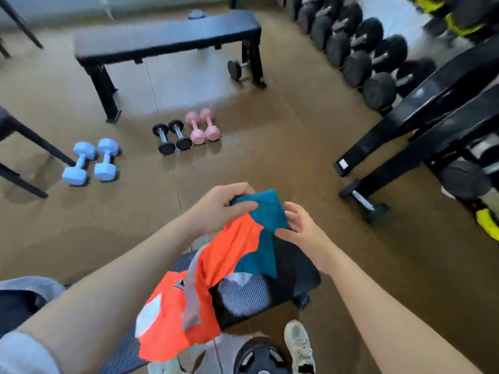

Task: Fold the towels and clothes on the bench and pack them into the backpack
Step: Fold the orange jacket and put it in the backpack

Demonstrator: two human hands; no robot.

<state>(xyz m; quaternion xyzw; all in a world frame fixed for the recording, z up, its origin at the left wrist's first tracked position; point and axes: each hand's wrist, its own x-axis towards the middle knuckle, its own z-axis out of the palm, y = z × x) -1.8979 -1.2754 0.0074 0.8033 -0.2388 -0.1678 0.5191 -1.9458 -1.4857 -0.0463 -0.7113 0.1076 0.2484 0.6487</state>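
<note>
Your left hand (218, 206) pinches the top edge of the teal towel (267, 211), thumb and fingers curled over the cloth, holding it up above the near bench (280, 300); your right hand (297, 225) touches the towel's right edge with fingers relaxed and apart, gripping nothing. An orange garment (189, 292) with a grey strip hangs from under the towel down across the bench, and dark fabric beneath it is possibly the backpack, too blurred to tell. On the floor beyond: blue dumbbells (91, 161), pink dumbbells (202, 126), a second bench (167, 36).
</note>
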